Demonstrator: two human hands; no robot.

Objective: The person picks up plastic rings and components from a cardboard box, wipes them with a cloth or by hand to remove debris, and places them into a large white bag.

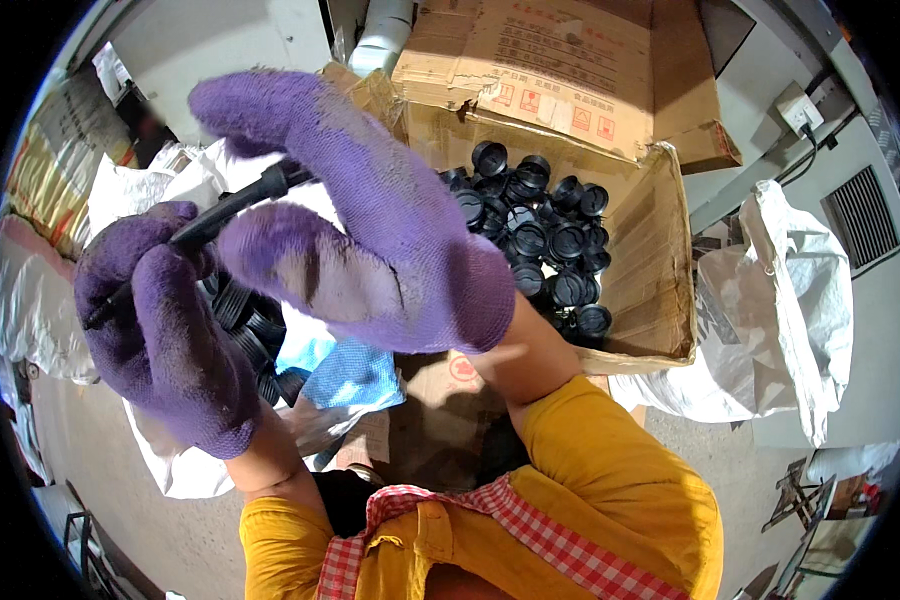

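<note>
My left hand (165, 330), in a soiled purple knit glove, has its fingers wrapped around a slim black rod-like part (232, 210). That part slants up to the right, and its thicker collared end lies between the thumb and fingers of my right hand (390, 225), gloved the same way. Whether my right hand grips it is hidden by the fingers. Behind my right wrist, a heap of round black plastic caps (562, 244) fills part of an open cardboard box (634, 285). Below my hands, black ribbed plastic pieces (247, 322) lie on white sacking.
A blue woven cloth or bag (356, 375) hangs over a lower carton (450, 442) by my legs. White woven sacks (802, 300) stand to the right, with more bulging sacks (41, 300) at left. A wall socket (799, 112) with a plugged cable is upper right.
</note>
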